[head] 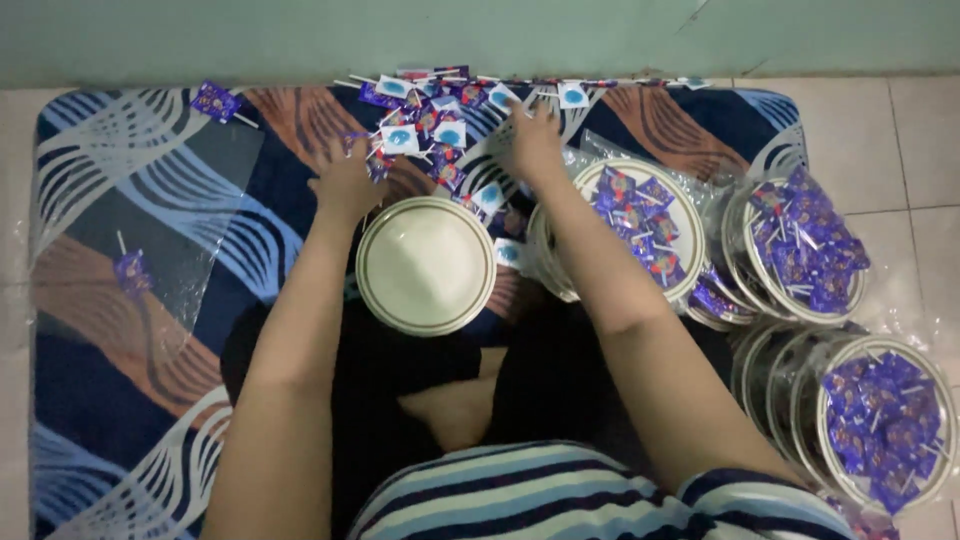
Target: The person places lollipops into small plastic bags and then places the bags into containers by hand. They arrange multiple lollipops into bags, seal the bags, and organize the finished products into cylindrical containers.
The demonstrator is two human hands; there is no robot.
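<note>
I see open mat (150,200) on my left, while candy-filled tubs (800,250) crowd the right and the empty tub (425,265) blocks centre.

Patterned blue-and-brown mat (150,330) on tiled floor (920,150). Right: filled round tubs (885,420) of purple wrapped lollipops. Far left: one stray lollipop (216,102). Green wall (480,35) beyond.

Glossy foil-like wrappers (430,125) are seen on the lollipops; the mat (150,200) is woven cloth; the plate (426,265) looks smooth.
</note>
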